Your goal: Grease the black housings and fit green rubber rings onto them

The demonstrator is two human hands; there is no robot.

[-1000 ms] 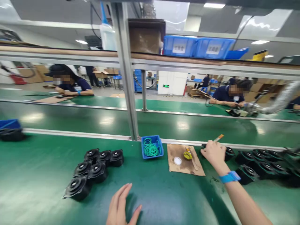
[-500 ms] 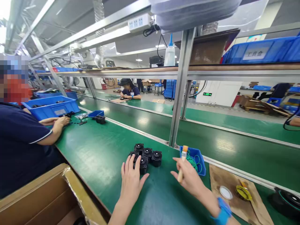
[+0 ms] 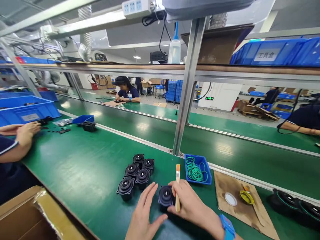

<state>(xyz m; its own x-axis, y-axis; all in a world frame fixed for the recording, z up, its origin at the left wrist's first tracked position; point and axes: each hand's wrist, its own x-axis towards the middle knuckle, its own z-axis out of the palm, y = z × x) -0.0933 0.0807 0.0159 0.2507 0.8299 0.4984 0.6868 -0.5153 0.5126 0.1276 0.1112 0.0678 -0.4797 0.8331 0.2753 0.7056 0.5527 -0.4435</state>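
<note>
Several round black parts (image 3: 142, 176) stand grouped on the green table (image 3: 100, 166). One more black part (image 3: 165, 196) sits apart from them, between my two hands. My right hand (image 3: 187, 200) holds a wooden-handled brush (image 3: 177, 186) upright, bristles up, its fingers against that part's right side. My left hand (image 3: 145, 213) is open to the left of the same part, fingers spread, holding nothing. Behind my right hand, a small blue bin (image 3: 210, 176) contains green rings (image 3: 195, 171).
Stained cardboard (image 3: 222, 186) at the right carries a white lid (image 3: 230, 199) and a yellow ring-shaped item (image 3: 246, 197). Black parts (image 3: 285, 200) lie beyond it. A co-worker's hands (image 3: 27, 130) are at far left, near a blue crate (image 3: 30, 110). A metal post (image 3: 183, 116) rises behind.
The view has turned right. One black part now stands apart, nearer me, with my right hand at it. My left hand is away from the group, and more black parts show at the right edge.
</note>
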